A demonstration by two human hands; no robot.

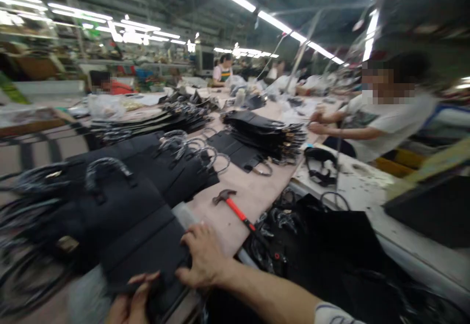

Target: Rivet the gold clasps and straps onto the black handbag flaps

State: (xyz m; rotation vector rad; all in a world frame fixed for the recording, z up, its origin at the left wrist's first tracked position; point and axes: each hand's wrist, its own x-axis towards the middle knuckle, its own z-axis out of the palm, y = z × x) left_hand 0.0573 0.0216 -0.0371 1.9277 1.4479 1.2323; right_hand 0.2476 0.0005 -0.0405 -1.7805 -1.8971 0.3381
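A black leather bag panel [147, 253] lies at the near edge of the long worktable [253, 192]. My left hand [130, 302] grips its near edge from below, fingers curled over it. My right hand [203, 260] presses on the panel's right edge, fingers bent round it. More black bag panels with wrapped handles [106, 167] are spread in overlapping rows to the left and behind. A hammer with a red handle [235, 209] lies on the bare table just beyond my right hand.
Stacks of black panels [268, 133] sit further along the table. A person in a white shirt [389, 118] works at the right side; others sit farther back. A dark heap of bags and straps [330, 250] fills the gap to my right.
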